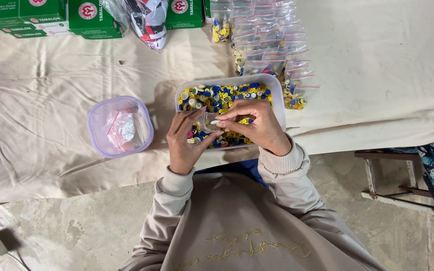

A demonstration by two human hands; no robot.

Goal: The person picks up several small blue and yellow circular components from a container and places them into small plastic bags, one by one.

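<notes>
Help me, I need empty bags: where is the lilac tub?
The rounded lilac plastic tub sits on the cream cloth, left of the clear box of buttons under both hands.

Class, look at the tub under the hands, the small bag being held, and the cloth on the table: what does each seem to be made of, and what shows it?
Tub: likely frosted plastic; buttons show dimly through its wall.
Small bag, held by both the left hand and right hand: thin clear plastic film, glossy.
Cloth: cream woven fabric, matte, creased.
</notes>
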